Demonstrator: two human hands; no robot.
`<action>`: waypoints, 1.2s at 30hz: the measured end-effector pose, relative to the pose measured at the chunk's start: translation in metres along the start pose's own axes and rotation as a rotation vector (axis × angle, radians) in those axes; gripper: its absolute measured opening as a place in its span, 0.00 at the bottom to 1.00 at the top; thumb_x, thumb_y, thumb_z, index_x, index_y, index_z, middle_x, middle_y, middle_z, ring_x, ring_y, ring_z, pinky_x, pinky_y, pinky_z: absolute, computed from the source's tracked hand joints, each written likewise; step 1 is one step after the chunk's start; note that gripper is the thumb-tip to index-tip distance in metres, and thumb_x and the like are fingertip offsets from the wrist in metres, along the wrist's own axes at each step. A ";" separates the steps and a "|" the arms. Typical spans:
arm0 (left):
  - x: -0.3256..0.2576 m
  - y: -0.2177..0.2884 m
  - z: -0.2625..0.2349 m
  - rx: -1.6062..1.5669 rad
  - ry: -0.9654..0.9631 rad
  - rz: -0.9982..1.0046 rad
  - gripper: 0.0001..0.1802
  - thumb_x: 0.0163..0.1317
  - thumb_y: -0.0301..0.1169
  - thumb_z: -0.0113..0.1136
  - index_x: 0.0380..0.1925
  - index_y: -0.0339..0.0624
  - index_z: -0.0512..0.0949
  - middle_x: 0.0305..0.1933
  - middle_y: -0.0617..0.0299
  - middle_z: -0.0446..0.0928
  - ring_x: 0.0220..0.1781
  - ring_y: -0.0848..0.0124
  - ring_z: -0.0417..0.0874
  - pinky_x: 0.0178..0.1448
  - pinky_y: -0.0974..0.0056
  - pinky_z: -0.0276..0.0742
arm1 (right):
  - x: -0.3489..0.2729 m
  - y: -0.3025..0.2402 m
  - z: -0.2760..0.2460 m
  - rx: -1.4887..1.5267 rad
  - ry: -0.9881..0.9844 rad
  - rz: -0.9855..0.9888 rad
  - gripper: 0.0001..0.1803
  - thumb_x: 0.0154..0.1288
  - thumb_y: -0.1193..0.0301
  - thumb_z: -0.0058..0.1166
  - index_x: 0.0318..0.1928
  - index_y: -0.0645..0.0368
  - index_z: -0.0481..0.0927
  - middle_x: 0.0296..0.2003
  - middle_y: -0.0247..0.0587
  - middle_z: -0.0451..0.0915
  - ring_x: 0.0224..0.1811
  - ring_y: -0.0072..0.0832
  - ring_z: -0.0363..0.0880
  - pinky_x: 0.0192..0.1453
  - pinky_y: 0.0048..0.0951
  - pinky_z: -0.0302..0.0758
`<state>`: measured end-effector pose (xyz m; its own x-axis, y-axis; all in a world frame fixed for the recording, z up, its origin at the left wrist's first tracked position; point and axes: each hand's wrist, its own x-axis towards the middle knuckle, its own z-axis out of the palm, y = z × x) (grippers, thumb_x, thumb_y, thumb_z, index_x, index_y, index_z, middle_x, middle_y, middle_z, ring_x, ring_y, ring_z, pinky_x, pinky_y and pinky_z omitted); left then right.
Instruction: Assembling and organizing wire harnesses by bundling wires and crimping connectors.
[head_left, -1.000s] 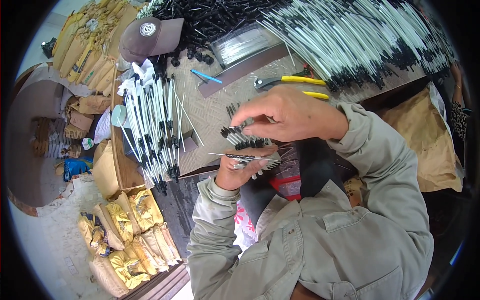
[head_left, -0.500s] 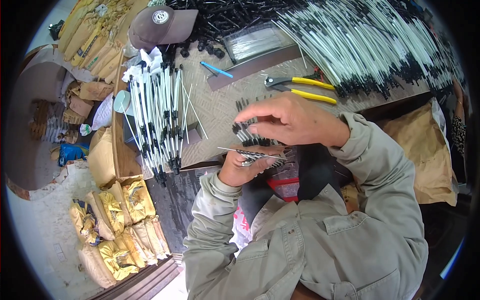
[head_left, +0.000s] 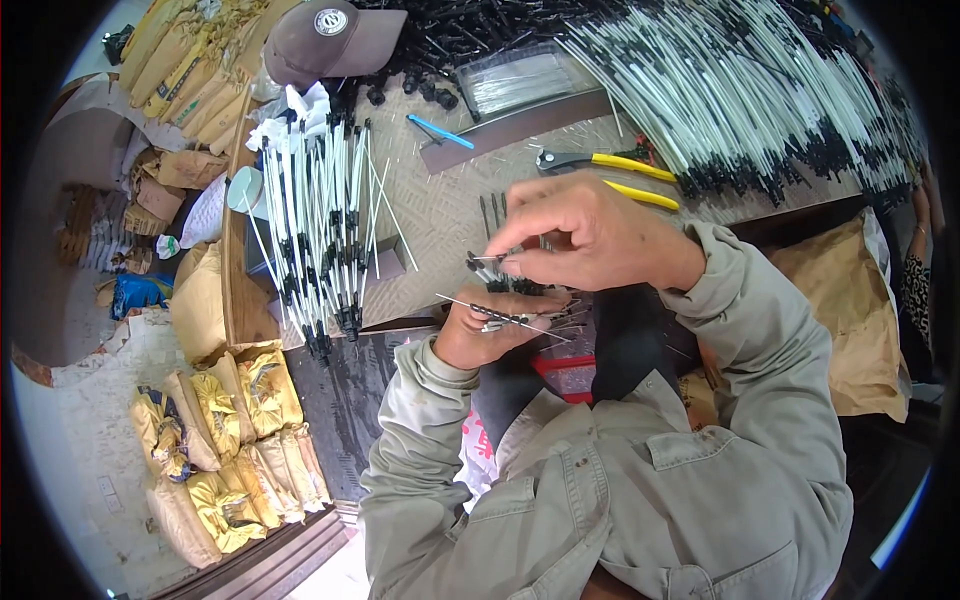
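My left hand [head_left: 468, 337] is closed around a bundle of slim rods with black ends [head_left: 492, 272]. Several thin metal wires [head_left: 455, 299] stick out past its fingers and thumb. Just above it, my right hand [head_left: 612, 232] has thumb and forefinger together in a pinch. A short thin wire [head_left: 488, 258] lies between those fingertips, its far end at the black ends of the bundle. The palm side of the left hand and the lower part of the bundle are mostly hidden.
White rods with black fittings [head_left: 312, 230] stand at the left, and a big pile [head_left: 690, 95] lies far right. Between them are yellow-handled pliers [head_left: 615, 162], a blue tool [head_left: 440, 131], a clear tray of wires [head_left: 525, 82] and a grey cap [head_left: 345, 45]. Paper-wrapped packs [head_left: 225, 450] lie lower left.
My right hand's thumb and forefinger have come closer together, with the thin wire at the black rod ends. The left hand keeps its grip. The whole view has shifted slightly.
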<state>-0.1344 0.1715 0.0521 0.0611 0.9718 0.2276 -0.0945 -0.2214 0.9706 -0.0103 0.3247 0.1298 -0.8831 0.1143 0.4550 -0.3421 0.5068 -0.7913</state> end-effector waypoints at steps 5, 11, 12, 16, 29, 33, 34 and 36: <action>-0.001 0.006 0.002 -0.028 0.026 -0.098 0.13 0.52 0.17 0.60 0.41 0.33 0.79 0.43 0.53 0.80 0.49 0.66 0.78 0.56 0.64 0.71 | -0.001 -0.004 -0.003 -0.096 -0.022 -0.009 0.08 0.52 0.77 0.58 0.35 0.60 0.81 0.23 0.34 0.71 0.18 0.19 0.67 0.21 0.22 0.59; -0.001 0.003 0.002 0.014 -0.011 -0.057 0.13 0.54 0.18 0.59 0.41 0.33 0.79 0.43 0.54 0.80 0.48 0.69 0.78 0.54 0.66 0.72 | -0.003 0.006 0.003 0.042 0.037 -0.061 0.07 0.52 0.77 0.58 0.35 0.60 0.79 0.21 0.34 0.68 0.18 0.22 0.66 0.21 0.24 0.60; -0.002 0.001 0.003 -0.002 0.020 -0.061 0.12 0.55 0.19 0.59 0.41 0.33 0.79 0.42 0.54 0.80 0.47 0.70 0.78 0.53 0.67 0.72 | -0.004 0.006 0.004 0.044 0.041 -0.061 0.07 0.52 0.77 0.58 0.35 0.60 0.79 0.21 0.34 0.68 0.18 0.22 0.66 0.21 0.24 0.60; -0.003 0.010 0.004 0.105 0.078 -0.244 0.11 0.58 0.22 0.56 0.42 0.34 0.79 0.40 0.56 0.81 0.43 0.72 0.79 0.49 0.69 0.73 | -0.009 0.008 0.009 -0.093 0.151 -0.016 0.09 0.54 0.75 0.56 0.38 0.60 0.79 0.21 0.36 0.69 0.19 0.23 0.66 0.22 0.25 0.61; -0.004 0.000 -0.002 -0.025 0.026 -0.152 0.12 0.54 0.19 0.58 0.40 0.33 0.80 0.42 0.54 0.80 0.44 0.71 0.79 0.47 0.70 0.74 | -0.001 -0.002 -0.001 -0.034 -0.077 0.202 0.09 0.55 0.73 0.53 0.37 0.60 0.77 0.22 0.39 0.73 0.19 0.23 0.68 0.23 0.25 0.64; -0.002 -0.004 -0.005 0.038 0.004 -0.047 0.12 0.53 0.17 0.59 0.39 0.34 0.80 0.41 0.55 0.81 0.39 0.73 0.80 0.39 0.71 0.75 | 0.003 -0.004 -0.001 -0.036 -0.073 0.136 0.08 0.55 0.72 0.53 0.37 0.60 0.77 0.21 0.38 0.72 0.18 0.23 0.67 0.23 0.25 0.64; -0.001 -0.005 -0.004 0.083 -0.002 0.032 0.13 0.52 0.17 0.59 0.39 0.34 0.80 0.40 0.56 0.81 0.35 0.75 0.79 0.35 0.73 0.74 | 0.002 -0.003 -0.001 -0.034 -0.077 0.133 0.09 0.54 0.73 0.53 0.37 0.60 0.77 0.20 0.39 0.72 0.18 0.23 0.67 0.22 0.25 0.64; -0.004 -0.007 -0.005 0.065 0.012 -0.025 0.13 0.52 0.17 0.59 0.39 0.34 0.80 0.39 0.57 0.81 0.31 0.76 0.78 0.32 0.73 0.73 | 0.001 -0.001 0.001 -0.031 -0.081 0.132 0.09 0.54 0.73 0.52 0.37 0.60 0.76 0.20 0.39 0.72 0.18 0.24 0.67 0.22 0.25 0.64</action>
<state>-0.1394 0.1691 0.0439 0.0512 0.9780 0.2023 -0.0286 -0.2010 0.9792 -0.0115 0.3241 0.1306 -0.9431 0.1131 0.3126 -0.2123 0.5186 -0.8283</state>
